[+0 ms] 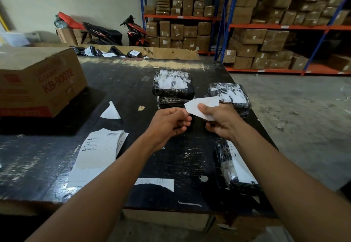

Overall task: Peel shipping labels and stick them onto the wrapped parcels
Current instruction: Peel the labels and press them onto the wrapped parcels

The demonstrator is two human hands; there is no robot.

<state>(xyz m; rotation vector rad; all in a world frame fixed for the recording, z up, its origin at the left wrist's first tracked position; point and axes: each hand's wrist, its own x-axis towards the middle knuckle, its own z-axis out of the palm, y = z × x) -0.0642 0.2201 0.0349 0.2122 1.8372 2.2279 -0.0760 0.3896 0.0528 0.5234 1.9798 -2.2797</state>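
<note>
Over the middle of the black table (117, 82), my right hand (220, 120) grips a white shipping label (201, 105) with its blank side up. My left hand (171, 122) pinches the label's left corner between thumb and fingertips. Just beyond the hands stand two stacks of black wrapped parcels: the left stack (173, 86) and the right stack (229, 94), both with white paper on top. Another black parcel (233, 165) with a label on it lies under my right forearm. A stack of printed labels (98, 152) lies on the table to the left.
A large cardboard box (38, 78) fills the table's left side. A peeled white backing scrap (111, 111) and a printed strip (155, 183) lie on the table. A low carton of labelled parcels (114, 52) stands behind the table. Shelves of brown boxes (247, 33) line the back.
</note>
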